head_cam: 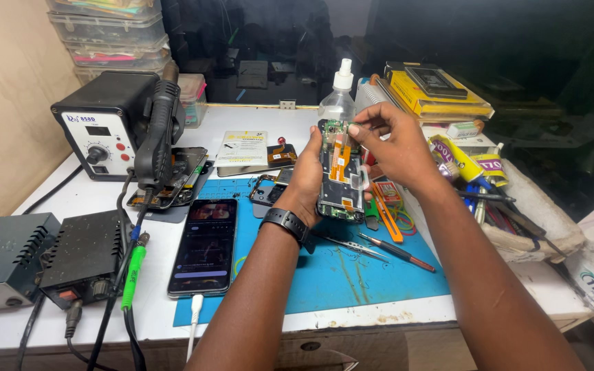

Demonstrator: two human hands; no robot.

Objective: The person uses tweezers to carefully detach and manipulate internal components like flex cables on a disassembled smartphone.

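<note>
My left hand [305,180] holds an opened phone [342,172] upright above the blue work mat [352,275], its back off and its circuit board and orange flex cables showing. My right hand [393,148] reaches in from the right and pinches something small at the phone's top edge with thumb and forefinger; what it pinches is too small to tell. A black watch sits on my left wrist.
A lit phone [204,246] lies charging left of the mat. A hot-air station [108,124] and two power units [80,257] stand at left. Tweezers [352,245], a screwdriver [397,251], a spray bottle [338,96], phone parts and a cluttered tool pile [476,178] surround the mat.
</note>
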